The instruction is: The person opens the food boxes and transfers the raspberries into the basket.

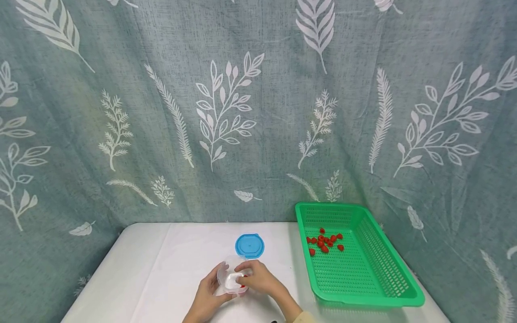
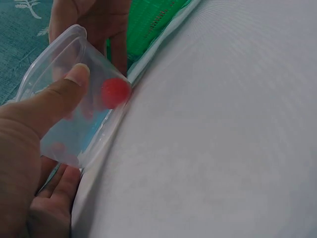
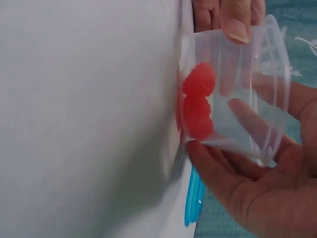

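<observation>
A clear plastic tub (image 1: 232, 281) is tilted just above or against the white table. My left hand (image 1: 207, 294) holds it from the left, thumb on the near side and fingers around the far side. Inside, near the tub's bottom, are red raspberries (image 3: 199, 101), seen through the wall in both wrist views. My right hand (image 1: 260, 277) reaches over the tub from the right with its fingers at the opening; in the right wrist view its fingertips appear apart from the raspberries.
A blue lid (image 1: 249, 246) lies on the table (image 1: 173, 264) just beyond the tub. To the right stands a green perforated basket (image 1: 367, 301) with several raspberries (image 1: 325, 249) at its left side. A leaf-patterned curtain (image 1: 258, 179) hangs behind and beside the table.
</observation>
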`<state>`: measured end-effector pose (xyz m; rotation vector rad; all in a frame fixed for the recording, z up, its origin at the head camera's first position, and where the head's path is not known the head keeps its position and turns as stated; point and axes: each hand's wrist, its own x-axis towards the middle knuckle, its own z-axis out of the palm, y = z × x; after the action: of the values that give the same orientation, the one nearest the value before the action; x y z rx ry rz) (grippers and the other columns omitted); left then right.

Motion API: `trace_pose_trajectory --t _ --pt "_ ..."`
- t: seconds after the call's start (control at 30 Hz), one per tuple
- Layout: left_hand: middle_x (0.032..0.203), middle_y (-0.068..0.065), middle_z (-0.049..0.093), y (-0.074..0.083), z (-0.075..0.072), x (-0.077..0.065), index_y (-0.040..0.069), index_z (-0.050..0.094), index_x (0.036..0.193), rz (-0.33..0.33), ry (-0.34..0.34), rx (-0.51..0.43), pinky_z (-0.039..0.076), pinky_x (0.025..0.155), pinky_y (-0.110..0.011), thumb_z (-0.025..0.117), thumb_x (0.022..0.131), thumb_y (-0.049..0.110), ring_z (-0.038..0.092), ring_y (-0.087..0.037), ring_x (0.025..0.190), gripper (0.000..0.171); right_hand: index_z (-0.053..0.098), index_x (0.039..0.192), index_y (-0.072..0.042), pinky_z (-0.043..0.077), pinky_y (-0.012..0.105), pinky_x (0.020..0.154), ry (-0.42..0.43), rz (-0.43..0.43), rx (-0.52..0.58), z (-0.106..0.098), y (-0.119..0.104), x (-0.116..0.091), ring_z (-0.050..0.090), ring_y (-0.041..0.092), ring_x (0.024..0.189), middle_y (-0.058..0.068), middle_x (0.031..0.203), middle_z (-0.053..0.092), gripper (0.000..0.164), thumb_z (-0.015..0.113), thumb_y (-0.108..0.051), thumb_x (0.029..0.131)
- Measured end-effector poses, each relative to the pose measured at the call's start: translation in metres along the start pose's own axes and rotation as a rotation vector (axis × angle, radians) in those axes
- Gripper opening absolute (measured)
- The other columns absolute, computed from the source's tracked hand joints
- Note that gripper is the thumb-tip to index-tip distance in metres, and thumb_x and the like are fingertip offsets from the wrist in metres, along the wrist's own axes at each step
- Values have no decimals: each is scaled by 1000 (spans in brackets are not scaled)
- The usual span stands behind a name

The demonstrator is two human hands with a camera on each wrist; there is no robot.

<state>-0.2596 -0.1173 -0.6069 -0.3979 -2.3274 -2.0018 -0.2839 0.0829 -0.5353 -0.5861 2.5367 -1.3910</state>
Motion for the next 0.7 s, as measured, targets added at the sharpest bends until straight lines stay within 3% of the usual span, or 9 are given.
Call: trace_pose_trajectory --t 0.13,0.27,0.4,0.5,0.7 --pt "156 -24 43 1 -1 0 -3 36 153 17 -6 -3 36 118 -40 88 76 8 37 -43 146 93 74 102 1 60 41 78 -60 57 -93 2 -10 8 65 27 93 16 107 71 23 81 -3 80" --pt "154 -23 46 2 -2 -1 -2 37 153 3 -11 14 35 119 -44 87 76 7 37 -43 146 93 75 87 0 52 26 63 -86 104 -228 3 -20 17 53 13 72 8 87 70 19 83 5 70" --pt "154 -22 46 0 -2 -1 -1 36 153 -10 -17 15 36 119 -41 87 76 8 37 -43 146 93 74 71 -4 53 22 59 -73 102 -378 6 -26 21 51 11 65 0 74 67 17 82 9 63" --pt "154 -21 47 -1 -1 -2 -1 36 153 -15 -16 -4 37 119 -38 88 76 8 37 -41 146 94 72 65 -5 53 20 54 -65 87 -448 8 -27 21 51 10 57 -1 63 65 18 83 9 65" --pt "154 -21 47 -1 1 -1 0 38 153 -7 -9 -43 37 119 -36 88 75 6 39 -40 146 93 69 63 -4 53 20 52 -41 81 -472 9 -25 20 51 11 52 1 57 62 19 86 3 68"
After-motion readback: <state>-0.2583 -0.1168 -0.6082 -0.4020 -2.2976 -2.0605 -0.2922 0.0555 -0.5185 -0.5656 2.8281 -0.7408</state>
